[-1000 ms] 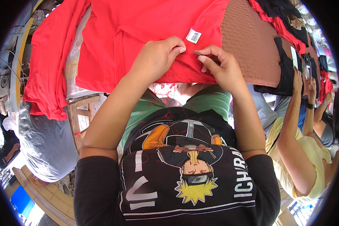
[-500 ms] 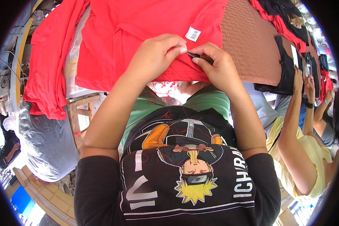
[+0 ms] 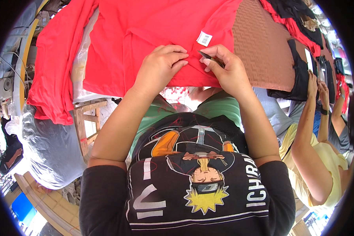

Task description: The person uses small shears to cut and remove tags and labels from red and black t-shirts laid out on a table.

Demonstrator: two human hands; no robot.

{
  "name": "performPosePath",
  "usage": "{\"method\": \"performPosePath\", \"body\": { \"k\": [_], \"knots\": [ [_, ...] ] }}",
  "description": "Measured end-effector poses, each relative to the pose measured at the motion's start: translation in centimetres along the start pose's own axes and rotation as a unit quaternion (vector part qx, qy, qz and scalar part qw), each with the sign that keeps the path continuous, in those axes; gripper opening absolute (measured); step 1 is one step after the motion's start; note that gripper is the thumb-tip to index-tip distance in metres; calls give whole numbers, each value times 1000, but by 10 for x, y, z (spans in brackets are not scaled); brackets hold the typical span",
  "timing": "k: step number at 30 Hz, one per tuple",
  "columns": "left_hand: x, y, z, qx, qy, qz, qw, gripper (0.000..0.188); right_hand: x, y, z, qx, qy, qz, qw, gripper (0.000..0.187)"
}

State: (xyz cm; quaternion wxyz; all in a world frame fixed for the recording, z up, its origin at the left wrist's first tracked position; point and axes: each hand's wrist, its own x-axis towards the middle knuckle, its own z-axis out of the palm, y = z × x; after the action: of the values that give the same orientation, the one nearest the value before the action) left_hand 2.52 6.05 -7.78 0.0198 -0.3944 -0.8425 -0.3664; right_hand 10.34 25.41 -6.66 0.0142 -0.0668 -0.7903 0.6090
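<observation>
Cloth (image 3: 157, 27), red, lay spread over the brown tabletop (image 3: 263, 55), likely for support; its far end was cut off. The right hand (image 3: 230, 67) pinched a dark pointed tool (image 3: 205, 55), perhaps for close control, its rear hidden in the palm. The left hand (image 3: 157, 67) curled its fingers narrowly at the cloth; whether they gripped it, I couldn't tell.

Garment workshop: red garment (image 3: 157, 23), co-worker (image 3: 320, 173)

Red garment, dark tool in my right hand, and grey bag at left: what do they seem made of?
Red garment: matte cloth, by its soft folds. Dark tool: possibly dull metal, by its thin tip; the right hand hides part. Grey bag: likely glossy plastic, crinkled with highlights.
</observation>
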Motion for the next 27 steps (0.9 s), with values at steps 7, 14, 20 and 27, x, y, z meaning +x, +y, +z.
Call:
{"method": "performPosePath", "body": {
  "k": [7, 14, 20, 27],
  "knots": [
    [0, -4, -17, -167, -67, -94, 979, 14, -7, 0, -4, -47, -37, -12, 998, 20],
    [-2, -3, -19, -194, -60, -101, 974, 15, -6, -13, 5, -225, -33, -120, 966, 26],
    [-4, 9, -35, -181, -51, -28, 982, 12, -4, -13, 10, -305, 9, -159, 939, 23],
    [17, 30, -129, -228, -248, 103, 936, 28, -19, -23, -14, -271, 25, -145, 951, 28]
  ]
}}
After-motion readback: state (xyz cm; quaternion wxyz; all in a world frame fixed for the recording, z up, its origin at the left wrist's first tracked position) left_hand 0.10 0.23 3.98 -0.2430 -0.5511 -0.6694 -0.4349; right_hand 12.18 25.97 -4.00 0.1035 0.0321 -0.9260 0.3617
